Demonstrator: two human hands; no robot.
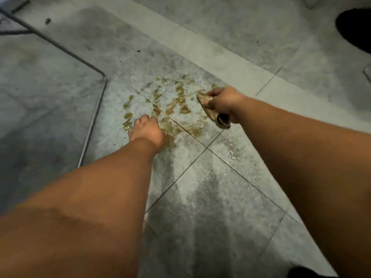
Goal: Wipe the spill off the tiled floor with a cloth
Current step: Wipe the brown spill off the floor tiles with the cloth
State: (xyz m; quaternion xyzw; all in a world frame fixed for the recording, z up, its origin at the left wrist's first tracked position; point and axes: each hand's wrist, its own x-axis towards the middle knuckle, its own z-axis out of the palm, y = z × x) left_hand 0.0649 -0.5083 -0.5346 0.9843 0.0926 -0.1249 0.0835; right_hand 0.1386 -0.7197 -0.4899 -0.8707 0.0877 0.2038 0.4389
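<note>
A yellow-brown spill [176, 103] is smeared in patches across the grey tiled floor [210, 197], around where the tile joints cross. My right hand [222, 101] grips a crumpled, stained beige cloth [210, 113] at the spill's right edge, close to the floor. My left hand [146, 131] rests on the floor at the spill's left side, fingers bent with their tips on the tile, holding nothing. Wet shine shows on the tile [230, 147] nearer to me.
A thin metal frame bar [94, 117] bends around a corner on the left, close to my left hand. A dark object [353, 29] sits at the top right edge. A pale strip of floor [220, 61] runs diagonally behind the spill.
</note>
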